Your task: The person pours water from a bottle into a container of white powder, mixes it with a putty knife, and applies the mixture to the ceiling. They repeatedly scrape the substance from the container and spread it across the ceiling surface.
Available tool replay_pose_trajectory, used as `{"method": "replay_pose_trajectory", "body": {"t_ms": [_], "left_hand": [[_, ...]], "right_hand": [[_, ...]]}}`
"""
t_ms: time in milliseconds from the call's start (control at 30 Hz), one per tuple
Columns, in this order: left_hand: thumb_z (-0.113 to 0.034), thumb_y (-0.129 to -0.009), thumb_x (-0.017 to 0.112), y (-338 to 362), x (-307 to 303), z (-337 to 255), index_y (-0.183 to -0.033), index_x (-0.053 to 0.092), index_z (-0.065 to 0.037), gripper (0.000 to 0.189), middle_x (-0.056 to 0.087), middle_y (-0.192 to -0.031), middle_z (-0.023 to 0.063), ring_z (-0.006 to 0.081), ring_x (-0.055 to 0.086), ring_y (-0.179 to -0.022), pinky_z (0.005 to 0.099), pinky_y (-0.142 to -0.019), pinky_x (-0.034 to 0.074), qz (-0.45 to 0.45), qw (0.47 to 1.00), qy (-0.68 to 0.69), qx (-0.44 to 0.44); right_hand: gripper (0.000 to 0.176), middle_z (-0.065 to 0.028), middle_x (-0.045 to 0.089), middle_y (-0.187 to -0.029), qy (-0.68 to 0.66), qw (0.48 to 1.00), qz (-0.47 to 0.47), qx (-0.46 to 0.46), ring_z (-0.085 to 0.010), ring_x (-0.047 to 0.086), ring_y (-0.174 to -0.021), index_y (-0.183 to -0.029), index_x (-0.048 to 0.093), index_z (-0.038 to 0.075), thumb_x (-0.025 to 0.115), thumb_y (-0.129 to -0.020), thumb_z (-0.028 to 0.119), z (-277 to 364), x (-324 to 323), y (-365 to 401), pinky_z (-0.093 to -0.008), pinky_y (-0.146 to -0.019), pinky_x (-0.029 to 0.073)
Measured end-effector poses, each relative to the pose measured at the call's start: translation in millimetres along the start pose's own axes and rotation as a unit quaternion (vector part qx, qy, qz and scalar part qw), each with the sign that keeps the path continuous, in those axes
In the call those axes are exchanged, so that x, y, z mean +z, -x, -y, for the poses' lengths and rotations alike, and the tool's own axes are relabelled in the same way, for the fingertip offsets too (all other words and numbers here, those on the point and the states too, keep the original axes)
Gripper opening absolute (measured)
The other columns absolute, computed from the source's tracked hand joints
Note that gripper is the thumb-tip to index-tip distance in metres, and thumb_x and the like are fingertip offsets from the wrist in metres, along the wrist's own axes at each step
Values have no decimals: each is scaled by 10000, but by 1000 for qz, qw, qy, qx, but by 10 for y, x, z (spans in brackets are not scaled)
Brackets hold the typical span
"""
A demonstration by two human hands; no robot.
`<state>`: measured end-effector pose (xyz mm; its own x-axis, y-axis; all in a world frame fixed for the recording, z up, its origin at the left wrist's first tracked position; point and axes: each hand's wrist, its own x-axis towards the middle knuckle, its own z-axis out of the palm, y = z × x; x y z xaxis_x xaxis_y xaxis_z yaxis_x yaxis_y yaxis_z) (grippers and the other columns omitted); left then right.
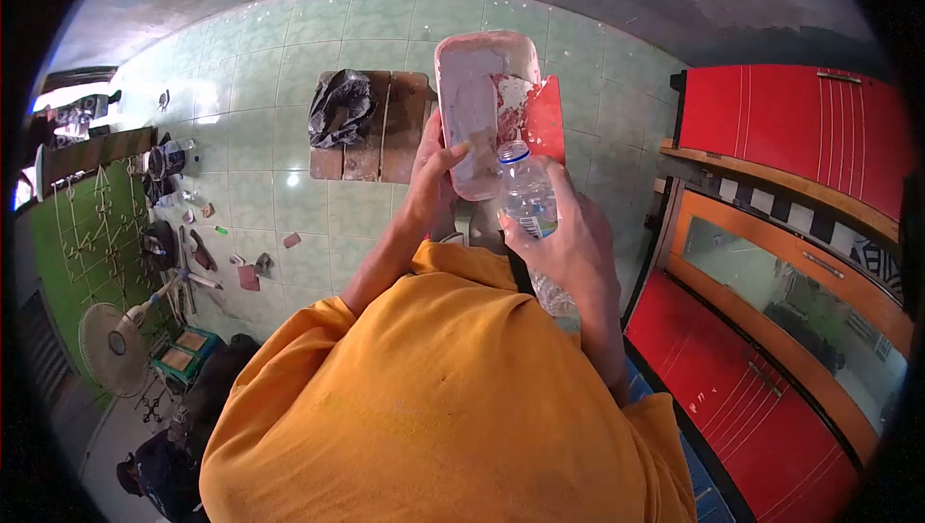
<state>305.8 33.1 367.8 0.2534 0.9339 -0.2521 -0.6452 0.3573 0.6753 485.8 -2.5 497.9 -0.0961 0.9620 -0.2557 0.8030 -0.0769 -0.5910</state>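
Note:
My left hand (436, 171) grips the left side of a long pinkish-white tray (467, 89), thumb over its rim. Inside the tray is a smooth greyish layer. A red flat piece (546, 118) smeared with white lies across the tray's right side. My right hand (568, 234) is wrapped round a clear plastic bottle (525, 186) with a blue ring at its open neck. The bottle's mouth is over the tray's lower right part, near the red piece. Whether liquid is coming out cannot be made out.
A low wooden bench (400, 128) bears a crumpled black plastic bag (342, 110). Red cabinets (771, 118) stand at the right. A fan (118, 345) and scattered small items are at the left on the tiled floor (356, 224).

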Motion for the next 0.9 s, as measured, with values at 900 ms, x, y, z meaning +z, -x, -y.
{"method": "replay_pose_trajectory", "body": {"t_ms": [900], "left_hand": [[-261,-871,593,34,38,32,-1548,256,-49,786,439,-1483,130,254,456,-1363,424,-1127,392,32,999,-24,-34]], "right_hand": [[710,-189,723,-1061,18,996,-5,87,-425,692,-948,-1359,510,118,781,-760,387,86,35,165,-494,-786,553]]}}
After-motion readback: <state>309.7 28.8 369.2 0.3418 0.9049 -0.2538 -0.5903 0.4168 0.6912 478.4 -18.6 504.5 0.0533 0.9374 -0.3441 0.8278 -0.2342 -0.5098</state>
